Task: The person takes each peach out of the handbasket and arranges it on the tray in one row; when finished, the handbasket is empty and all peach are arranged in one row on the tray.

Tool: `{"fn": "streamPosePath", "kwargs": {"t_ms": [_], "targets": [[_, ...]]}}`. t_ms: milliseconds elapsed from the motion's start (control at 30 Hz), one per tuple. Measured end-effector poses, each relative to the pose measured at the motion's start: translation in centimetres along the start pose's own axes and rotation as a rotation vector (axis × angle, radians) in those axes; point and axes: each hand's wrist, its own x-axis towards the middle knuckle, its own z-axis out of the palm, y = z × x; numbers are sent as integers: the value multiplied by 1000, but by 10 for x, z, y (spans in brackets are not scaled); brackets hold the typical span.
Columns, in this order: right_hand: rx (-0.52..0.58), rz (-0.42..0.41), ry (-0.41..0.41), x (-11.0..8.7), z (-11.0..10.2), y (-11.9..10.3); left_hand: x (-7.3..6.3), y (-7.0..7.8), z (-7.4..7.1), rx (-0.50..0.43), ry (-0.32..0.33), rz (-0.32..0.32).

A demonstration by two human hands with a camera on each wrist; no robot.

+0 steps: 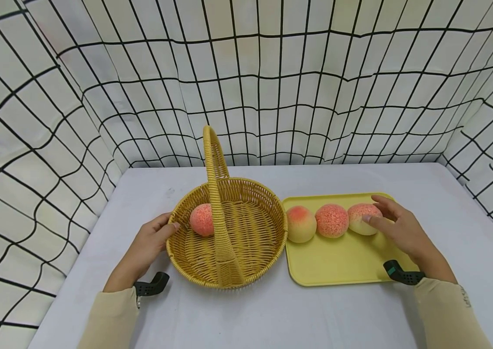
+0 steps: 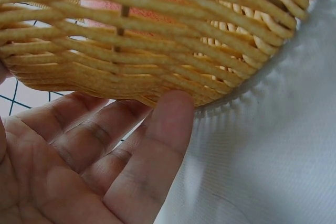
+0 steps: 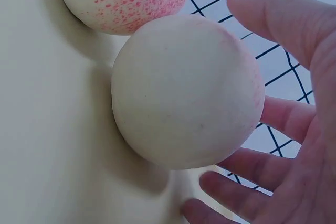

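A round wicker basket with a tall handle stands left of centre and holds one pink peach. My left hand holds its left rim, thumb over the edge and fingers along the outside; the left wrist view shows fingertips against the woven wall. Right of it, a yellow tray bears a row of three peaches: a smooth yellow-red peach, a speckled pink peach and a paler peach. My right hand spreads around the pale peach, fingers behind it; the right wrist view shows the thumb apart from it.
A white table lies under everything. Black netting over white sheeting rises behind the table and along both sides. The basket's right side meets the tray's left edge.
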Motion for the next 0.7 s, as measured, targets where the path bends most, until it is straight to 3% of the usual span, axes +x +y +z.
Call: {"fn": "streamPosePath", "kwargs": {"t_ms": [200, 467, 700], "targets": [[-2, -68, 75, 3, 2, -10, -1, 0, -1, -1, -2, -7], [32, -147, 190, 4, 8, -45, -2, 1, -1, -2, -1, -19], [128, -242, 173, 12, 26, -82, -2, 2, 0, -13, 1, -24]]}}
